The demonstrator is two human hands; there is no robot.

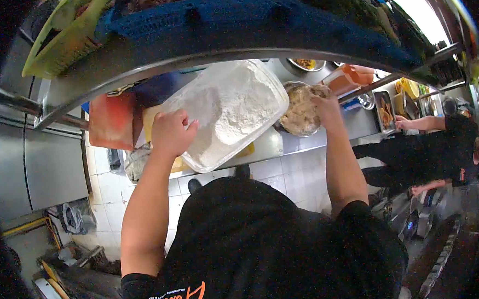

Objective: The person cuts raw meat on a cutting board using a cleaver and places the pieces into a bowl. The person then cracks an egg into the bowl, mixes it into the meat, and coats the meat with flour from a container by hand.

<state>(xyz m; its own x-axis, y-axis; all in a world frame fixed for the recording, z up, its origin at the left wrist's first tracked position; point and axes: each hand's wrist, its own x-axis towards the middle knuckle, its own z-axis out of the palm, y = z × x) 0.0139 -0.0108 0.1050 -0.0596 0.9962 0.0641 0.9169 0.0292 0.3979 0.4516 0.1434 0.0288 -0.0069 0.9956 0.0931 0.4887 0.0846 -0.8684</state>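
A large clear tub point(283, 100) of white flour point(248, 108) rests on the steel counter. My left hand point(174, 132) is above the tub's left part, its fingers curled together; whatever they may hold is too small to make out. To the right of the tub stands a round metal bowl point(288, 129) with a pale, lumpy, coated mixture point(301, 111) in it. My right hand point(325, 107) reaches to the bowl's right side, its fingers at the mixture and partly hidden and blurred.
A steel shelf point(217, 57) with blue baskets point(198, 15) hangs over the counter. An orange-red container point(111, 121) stands at the left, another point(350, 77) at the right. On the right, a co-worker point(426, 152) in black reaches toward a tray point(384, 110).
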